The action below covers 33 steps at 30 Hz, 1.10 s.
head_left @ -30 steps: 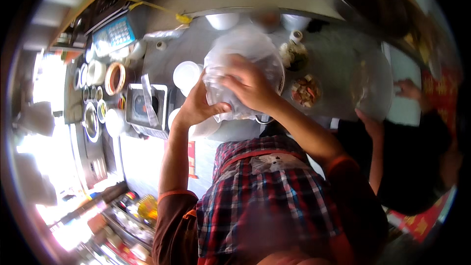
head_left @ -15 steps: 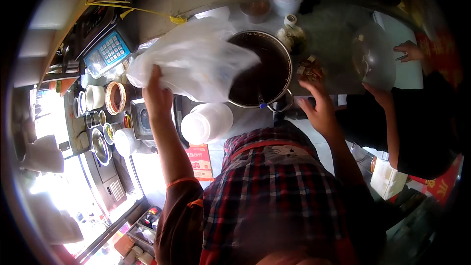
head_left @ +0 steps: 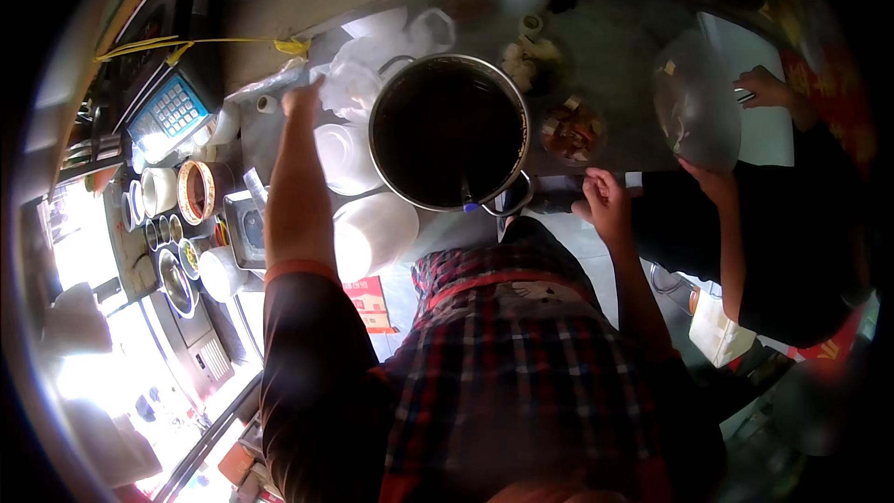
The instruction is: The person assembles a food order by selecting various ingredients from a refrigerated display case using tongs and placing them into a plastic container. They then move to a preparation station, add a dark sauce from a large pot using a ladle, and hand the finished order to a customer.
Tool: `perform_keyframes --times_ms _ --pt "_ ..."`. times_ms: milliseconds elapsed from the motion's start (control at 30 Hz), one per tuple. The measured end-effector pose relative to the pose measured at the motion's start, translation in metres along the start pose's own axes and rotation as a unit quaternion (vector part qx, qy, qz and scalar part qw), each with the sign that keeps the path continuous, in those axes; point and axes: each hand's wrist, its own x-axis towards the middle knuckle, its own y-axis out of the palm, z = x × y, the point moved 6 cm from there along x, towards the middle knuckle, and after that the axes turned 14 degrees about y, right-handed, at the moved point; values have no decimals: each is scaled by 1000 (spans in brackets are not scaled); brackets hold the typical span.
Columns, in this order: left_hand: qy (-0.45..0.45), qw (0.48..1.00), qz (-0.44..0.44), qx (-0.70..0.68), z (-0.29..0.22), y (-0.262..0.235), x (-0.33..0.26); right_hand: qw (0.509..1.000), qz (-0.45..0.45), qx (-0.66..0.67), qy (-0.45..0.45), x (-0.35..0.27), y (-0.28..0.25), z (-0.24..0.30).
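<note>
At the table's left back, my left hand (head_left: 301, 101) is closed at the edge of a crumpled white plastic bag (head_left: 354, 82); its fingertips are partly hidden. A large steel pot (head_left: 447, 130) of dark liquid stands between my hands. Something with a blue end (head_left: 470, 207), perhaps a handle, rests at its near rim. To the pot's right, my right hand (head_left: 607, 205) is empty, its fingers half curled and apart from the thumb. Just beyond it sits a clear bowl of brown and reddish chunks (head_left: 573, 130).
White plastic tubs (head_left: 372, 235) stand left of the pot, near a metal tray (head_left: 247, 228) and several jars. A blue-keyed scale (head_left: 168, 116) is farther left. On the right, a co-worker's hands (head_left: 717, 182) are beside a large, shiny, clear bag or bowl (head_left: 697, 102).
My left hand has moved left and away with the bag, uncovering the pot and a white tub. My right hand has drawn back from the bowl of chunks, its fingers more curled.
</note>
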Motion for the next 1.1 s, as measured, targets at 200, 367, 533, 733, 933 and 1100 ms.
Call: perform_keyframes --times_ms 200,367,533,733,933,1100 --pt "42 989 -70 -127 -61 -106 -146 973 56 14 223 70 -5 -90" --pt "136 954 -181 -194 -102 -192 -311 921 119 211 306 122 5 -124" --pt "4 924 -327 -196 -57 -195 -442 936 131 247 215 135 -4 -130" --pt "-99 880 -397 -241 5 -166 -503 958 75 229 155 109 -50 -88" --pt "172 888 -371 -209 -62 -137 -513 977 -6 149 151 11 -143 -13" --pt "258 778 158 -550 -235 -19 -517 978 91 154 105 -73 -105 99"
